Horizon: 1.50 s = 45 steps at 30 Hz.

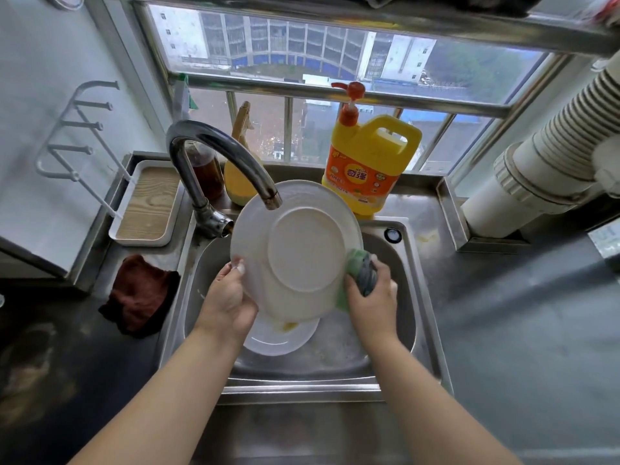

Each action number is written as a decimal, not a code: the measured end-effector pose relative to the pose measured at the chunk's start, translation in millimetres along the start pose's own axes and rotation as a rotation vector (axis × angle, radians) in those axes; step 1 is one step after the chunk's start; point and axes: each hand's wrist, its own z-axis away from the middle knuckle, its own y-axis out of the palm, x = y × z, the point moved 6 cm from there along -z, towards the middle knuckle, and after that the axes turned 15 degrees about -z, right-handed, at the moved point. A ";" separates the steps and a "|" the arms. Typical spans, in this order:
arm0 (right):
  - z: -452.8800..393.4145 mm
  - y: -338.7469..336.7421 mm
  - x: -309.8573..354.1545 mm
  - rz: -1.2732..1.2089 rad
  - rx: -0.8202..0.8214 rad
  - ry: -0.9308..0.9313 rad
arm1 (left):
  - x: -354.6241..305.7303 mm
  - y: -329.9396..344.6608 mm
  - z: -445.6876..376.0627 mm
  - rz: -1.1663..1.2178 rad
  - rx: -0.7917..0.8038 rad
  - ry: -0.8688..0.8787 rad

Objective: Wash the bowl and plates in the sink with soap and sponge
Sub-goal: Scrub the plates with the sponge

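Here, over the sink [424, 317], a white plate [295, 253] held tilted on edge, underside and foot ring facing the camera, top rim leaning away toward the tap [221, 159] at the sink's back edge. Gripped at its lower left rim by the left hand [228, 300], thumb across the underside, fingers curled behind. At the right rim, the right hand [372, 303] closed around a green and grey sponge [360, 273], pressed against the plate's edge. Below, flat on the sink bottom near the front edge, a second plate [281, 340] with a yellow smear, partly hidden by the held one. Behind the sink, on the ledge by the window, a yellow soap bottle [367, 162] standing upright, pump spout pointing left. On the table at the sink's left edge, a dark red cloth [141, 297], crumpled; beyond it a white tray [147, 203] toward the back left corner.
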 end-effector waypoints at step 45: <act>11.5 -6.9 -11.6 0.294 0.787 0.207 | 61.8 -6.1 -5.2 -0.308 0.032 -0.393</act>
